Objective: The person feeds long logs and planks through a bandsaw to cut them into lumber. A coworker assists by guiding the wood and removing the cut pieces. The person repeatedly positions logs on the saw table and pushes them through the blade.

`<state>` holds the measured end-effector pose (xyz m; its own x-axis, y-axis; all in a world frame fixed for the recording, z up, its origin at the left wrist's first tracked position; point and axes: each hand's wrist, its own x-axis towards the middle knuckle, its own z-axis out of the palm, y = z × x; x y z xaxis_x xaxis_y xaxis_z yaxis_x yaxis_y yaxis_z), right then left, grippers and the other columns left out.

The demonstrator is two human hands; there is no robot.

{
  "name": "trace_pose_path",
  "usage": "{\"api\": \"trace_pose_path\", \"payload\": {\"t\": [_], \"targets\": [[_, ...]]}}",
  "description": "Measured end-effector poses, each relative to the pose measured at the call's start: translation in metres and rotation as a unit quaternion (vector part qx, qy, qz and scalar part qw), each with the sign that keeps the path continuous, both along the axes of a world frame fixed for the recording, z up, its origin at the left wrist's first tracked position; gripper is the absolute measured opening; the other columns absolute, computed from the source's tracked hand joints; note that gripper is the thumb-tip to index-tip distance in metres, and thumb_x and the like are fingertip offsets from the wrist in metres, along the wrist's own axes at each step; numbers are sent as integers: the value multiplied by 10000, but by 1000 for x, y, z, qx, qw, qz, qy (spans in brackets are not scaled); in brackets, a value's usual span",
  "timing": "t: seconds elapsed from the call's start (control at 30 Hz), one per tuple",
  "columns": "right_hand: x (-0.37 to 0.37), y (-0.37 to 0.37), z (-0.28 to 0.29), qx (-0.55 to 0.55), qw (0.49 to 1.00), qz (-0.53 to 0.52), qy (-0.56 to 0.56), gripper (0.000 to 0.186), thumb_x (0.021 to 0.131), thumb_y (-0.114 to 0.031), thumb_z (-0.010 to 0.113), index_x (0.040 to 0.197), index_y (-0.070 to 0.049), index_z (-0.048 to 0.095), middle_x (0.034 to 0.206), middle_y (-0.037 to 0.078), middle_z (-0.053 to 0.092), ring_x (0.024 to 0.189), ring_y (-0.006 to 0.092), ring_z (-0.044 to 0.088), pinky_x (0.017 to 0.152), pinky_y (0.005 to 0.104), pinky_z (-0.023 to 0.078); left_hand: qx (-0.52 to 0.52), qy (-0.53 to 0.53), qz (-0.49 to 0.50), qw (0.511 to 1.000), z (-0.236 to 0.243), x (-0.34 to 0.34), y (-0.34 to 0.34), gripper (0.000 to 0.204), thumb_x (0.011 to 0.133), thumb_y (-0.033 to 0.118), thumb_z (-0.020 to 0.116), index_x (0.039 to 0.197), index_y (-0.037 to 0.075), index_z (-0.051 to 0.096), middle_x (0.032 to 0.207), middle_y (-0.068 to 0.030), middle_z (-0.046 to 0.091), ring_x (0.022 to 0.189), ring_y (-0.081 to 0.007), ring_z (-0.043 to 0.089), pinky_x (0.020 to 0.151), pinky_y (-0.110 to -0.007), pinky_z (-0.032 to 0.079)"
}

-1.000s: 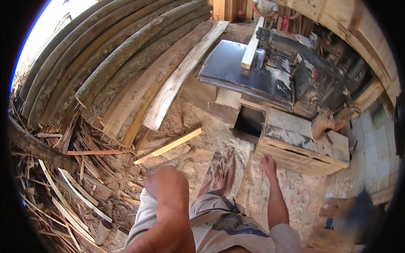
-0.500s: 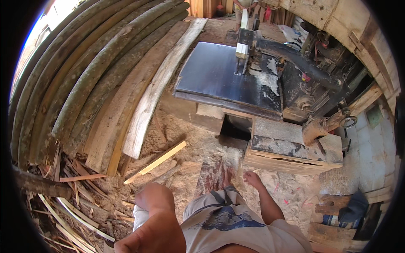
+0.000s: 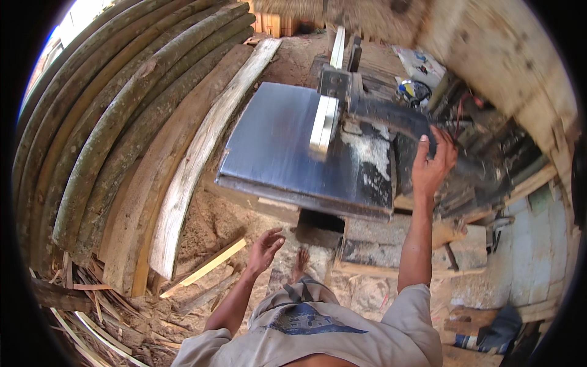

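Observation:
My right hand [image 3: 434,153] is raised at the black metal arm [image 3: 385,116] of a saw machine, fingers apart and slightly bent; whether they touch it is unclear. My left hand [image 3: 266,249] hangs empty below the machine's left front corner, fingers loosely curved and apart. The dark steel saw table [image 3: 269,144] spans the middle. A pale squared timber [image 3: 324,122] lies on it against the upright housing [image 3: 335,82], with more pale timber showing behind that. Below is a wooden box [image 3: 379,244] dusted with sawdust.
Long bark-covered slabs [image 3: 116,116] and a pale plank [image 3: 202,147] are stacked along the left. Offcuts [image 3: 205,266] litter the sawdust floor near my bare foot. A rough wooden beam [image 3: 489,55] curves overhead; a pale wall [image 3: 529,241] is at the right.
I have moved closer to the machine. My right hand has risen from low down to its metal arm, and my left hand has swung forward. The timber has come farther through toward me.

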<state>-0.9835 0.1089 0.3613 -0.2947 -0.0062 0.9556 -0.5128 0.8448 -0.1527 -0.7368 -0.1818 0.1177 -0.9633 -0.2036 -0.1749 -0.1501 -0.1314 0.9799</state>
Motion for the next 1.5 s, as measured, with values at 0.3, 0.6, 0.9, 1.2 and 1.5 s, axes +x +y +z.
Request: {"api": "trace_pose_path", "payload": {"t": [0.3, 0.6, 0.9, 1.2, 1.5], "targets": [[-55, 3, -18, 137, 961, -242, -7, 254, 853, -321, 629, 1026, -143, 683, 1068, 44, 636, 1020, 238, 574, 1036, 437, 310, -49, -75, -96, 991, -51, -209, -61, 938, 819, 509, 687, 1502, 138, 162, 1278, -265, 525, 1202, -352, 505, 974, -472, 430], [-10, 0, -37, 117, 987, -72, -80, 346, 844, -226, 631, 1143, -52, 613, 1173, 124, 593, 1152, 312, 537, 1049, 504, 312, -100, -182, -267, 941, -26, -223, -55, 1167, 740, 625, 699, 1509, 240, -90, 1359, -258, 463, 1238, -388, 467, 955, -568, 422], [202, -34, -284, -146, 666, 303, -666, 859, 874, -442, 648, 1474, -13, 207, 1197, 186, 560, 1100, 287, 565, 934, 387, 452, 55, -139, -320, 935, -54, -31, -18, 1168, 761, 253, 789, 1496, 322, -117, 1504, -188, 285, 1345, -383, 334, 981, -626, 377], [468, -50, -301, -139, 428, 376, -810, 977, 868, -449, 655, 1476, 2, 37, 1330, 226, 443, 1103, 275, 559, 860, 358, 503, 58, -83, -314, 944, -40, 178, 6, 1177, 726, 170, 809, 1516, 242, -61, 1492, -160, 300, 1329, -326, 369, 1006, -524, 411], [684, -16, -321, -147, 428, 400, -797, 987, 851, -431, 680, 1480, -8, 47, 1326, 218, 463, 1096, 268, 572, 770, 356, 538, 62, -121, -324, 936, -33, 397, 35, 1162, 754, 160, 790, 1506, 303, -85, 1494, -150, 302, 1328, -324, 369, 991, -525, 426]]}}
